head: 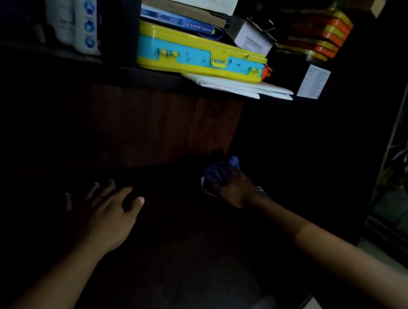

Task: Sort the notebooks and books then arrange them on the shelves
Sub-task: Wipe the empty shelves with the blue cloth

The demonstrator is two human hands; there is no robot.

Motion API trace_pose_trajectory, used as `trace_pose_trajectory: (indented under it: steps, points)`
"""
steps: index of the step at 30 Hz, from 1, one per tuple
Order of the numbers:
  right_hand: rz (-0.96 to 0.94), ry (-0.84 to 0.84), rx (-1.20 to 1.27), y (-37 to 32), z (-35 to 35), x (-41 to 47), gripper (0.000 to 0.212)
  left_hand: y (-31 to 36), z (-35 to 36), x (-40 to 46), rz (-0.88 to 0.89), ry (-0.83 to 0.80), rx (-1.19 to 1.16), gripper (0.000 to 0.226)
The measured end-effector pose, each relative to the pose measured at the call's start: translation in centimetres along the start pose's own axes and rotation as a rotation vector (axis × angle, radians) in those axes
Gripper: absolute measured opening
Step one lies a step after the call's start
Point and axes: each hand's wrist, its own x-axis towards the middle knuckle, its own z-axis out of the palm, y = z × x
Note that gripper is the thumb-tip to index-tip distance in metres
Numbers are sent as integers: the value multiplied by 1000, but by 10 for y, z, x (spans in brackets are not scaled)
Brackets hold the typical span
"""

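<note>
Right hand [232, 185] grips a crumpled blue cloth [219, 170] on the dark lower shelf [172, 229], at 3 o'clock. Left hand [105, 213] lies flat, fingers spread, at 7 o'clock. Blue book [178, 20] stacked on yellow-and-blue case [199, 56], upper shelf, 12 o'clock.

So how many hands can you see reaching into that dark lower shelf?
2. The left hand lies open and flat near the front of the lower shelf. The right hand reaches deeper and holds a crumpled blue cloth near the back.
</note>
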Motion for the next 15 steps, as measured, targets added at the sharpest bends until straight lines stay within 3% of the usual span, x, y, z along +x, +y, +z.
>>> trace_pose_trajectory:
  steps: [3, 7, 10, 12, 15]
  points:
    - [185, 72, 57, 4, -9, 15, 62, 0, 1, -1, -12, -1, 28, 64]
    - [218, 43, 293, -25, -19, 17, 55, 4, 1, 0, -15, -14, 71, 67]
    - [296, 92, 299, -45, -21, 20, 62, 8, 1, -2, -13, -27, 35, 64]
    - [355, 84, 178, -70, -17, 28, 75, 8, -2, -2, -16, -41, 24, 63]
    - [248, 58, 95, -112, 6, 39, 83, 9, -1, 0, 5, 3, -37, 58]
